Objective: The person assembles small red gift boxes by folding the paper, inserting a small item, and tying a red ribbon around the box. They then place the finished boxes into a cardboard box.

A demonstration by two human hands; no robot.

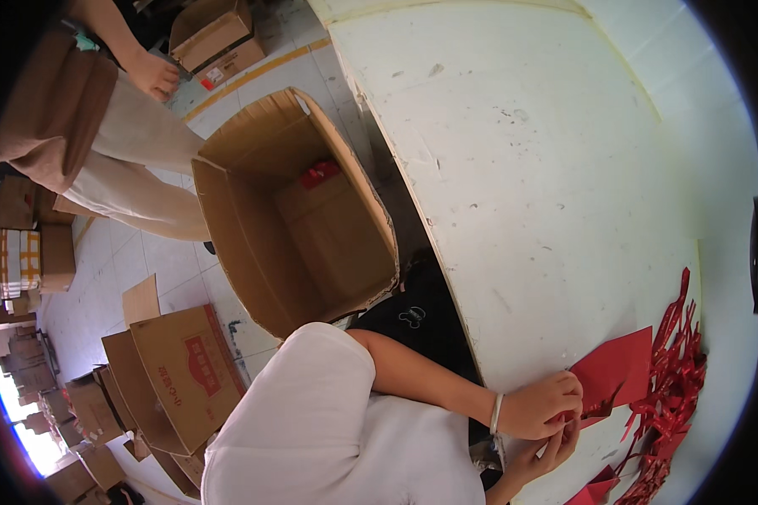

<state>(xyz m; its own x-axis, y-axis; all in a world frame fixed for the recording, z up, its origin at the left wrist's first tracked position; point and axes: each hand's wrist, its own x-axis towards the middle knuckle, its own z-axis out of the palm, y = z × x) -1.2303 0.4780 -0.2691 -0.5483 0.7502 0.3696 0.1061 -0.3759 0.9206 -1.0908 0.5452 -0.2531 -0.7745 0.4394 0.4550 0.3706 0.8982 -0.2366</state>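
My left hand [541, 406], with a pale band at the wrist, reaches across the white table's near edge. Its fingers are bent and closed at the lower left corner of a flat red paper piece [616, 369]. Just below, my right hand [549, 453] meets it, fingertips pinched together at the same corner. A bit of red shows between the fingers; the exact grip is partly hidden. A dark red strand lies over the paper's lower edge. Beyond the hands is a tangled heap of shiny red ribbons [675, 391]. A second red piece [596, 488] lies nearer the bottom edge.
The scuffed white table [497, 160] runs along a wall. Left of it stands a large open carton [227, 244] with a small red item inside. More cartons [181, 379] sit on the tiled floor. Another person [135, 168] in light trousers stands at the upper left.
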